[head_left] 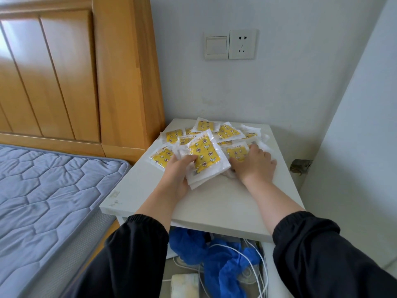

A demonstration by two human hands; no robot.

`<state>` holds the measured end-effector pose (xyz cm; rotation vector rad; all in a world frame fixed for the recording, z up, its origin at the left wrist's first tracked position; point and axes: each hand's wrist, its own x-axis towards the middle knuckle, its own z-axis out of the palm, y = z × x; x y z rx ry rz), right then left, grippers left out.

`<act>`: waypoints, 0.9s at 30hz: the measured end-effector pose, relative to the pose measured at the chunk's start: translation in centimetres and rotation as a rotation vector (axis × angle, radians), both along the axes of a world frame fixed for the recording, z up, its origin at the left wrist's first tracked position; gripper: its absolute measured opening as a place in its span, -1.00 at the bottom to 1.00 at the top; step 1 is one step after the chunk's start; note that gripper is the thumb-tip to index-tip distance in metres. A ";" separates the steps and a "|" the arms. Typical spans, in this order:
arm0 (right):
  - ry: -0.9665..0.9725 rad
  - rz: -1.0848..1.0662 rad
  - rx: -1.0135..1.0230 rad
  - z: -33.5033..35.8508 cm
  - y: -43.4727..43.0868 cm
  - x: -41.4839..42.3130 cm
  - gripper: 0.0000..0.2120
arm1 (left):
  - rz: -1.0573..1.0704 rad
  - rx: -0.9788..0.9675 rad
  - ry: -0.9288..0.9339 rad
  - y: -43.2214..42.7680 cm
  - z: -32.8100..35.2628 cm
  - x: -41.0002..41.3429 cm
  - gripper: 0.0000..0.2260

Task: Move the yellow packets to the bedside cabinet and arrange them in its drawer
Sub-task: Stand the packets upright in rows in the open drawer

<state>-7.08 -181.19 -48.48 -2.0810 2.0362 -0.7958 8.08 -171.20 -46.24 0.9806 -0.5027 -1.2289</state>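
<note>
Several yellow packets (227,132) in clear wrappers lie scattered over the back of the white bedside cabinet top (217,201). My left hand (177,173) holds a small stack of packets (204,157), thumb on top of the uppermost one. My right hand (253,162) lies palm down on the cabinet, its fingertips on a yellow packet (236,152) and on crumpled clear wrapping beside the stack. The drawer (214,265) below the top stands pulled open.
The open drawer holds a blue plastic bag (223,261), white cables (253,261) and a white pack (184,286). A bed with a blue quilted mattress (49,194) and wooden headboard (71,72) stands left. The wall with a switch and socket (231,44) is behind, another wall right.
</note>
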 end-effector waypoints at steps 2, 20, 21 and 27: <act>0.027 0.026 -0.003 0.1 0.2 0.1 -0.38 | 0.003 0.048 0.034 -0.1 0.1 0.2 -0.76; -0.694 0.223 -0.041 1.0 -0.2 -0.7 -0.49 | -0.049 0.034 0.031 -0.5 -0.3 0.8 -0.67; -0.689 0.206 -0.062 0.9 -0.4 -0.8 -0.56 | -0.050 0.033 0.028 -0.6 -0.4 0.9 -0.66; -0.238 0.052 -0.064 0.3 -1.4 -1.0 -0.63 | -0.070 -0.004 0.075 -0.7 -0.5 0.8 -0.72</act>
